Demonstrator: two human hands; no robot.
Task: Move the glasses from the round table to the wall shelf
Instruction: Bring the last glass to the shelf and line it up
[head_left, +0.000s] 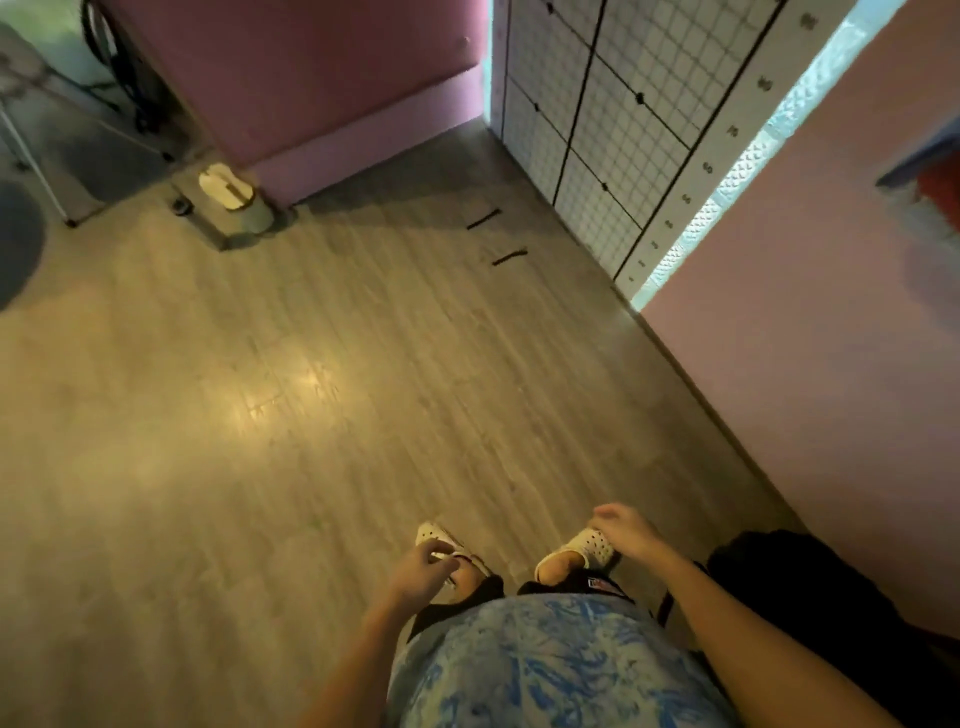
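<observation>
No glasses show clearly anywhere in the head view. My left hand (421, 569) hangs low in front of my body with its fingers curled. A thin pale streak lies at its fingertips, and I cannot tell whether it is something held or the white shoe (436, 535) below. My right hand (626, 530) hangs over the other white shoe (587, 545), fingers loosely bent, with nothing visible in it. A dark round shape (18, 249) at the left edge may be the round table. A blurred shelf (914, 171) juts from the pink wall at the far right.
Grey wood floor (311, 389) stretches ahead. A pink cabinet (311, 78) stands at the back, with a small bin (228, 192) at its corner. A white wire grid panel (623, 130) leans at the back right. The pink wall (805, 338) runs along my right. Two dark strips (509, 257) lie on the floor.
</observation>
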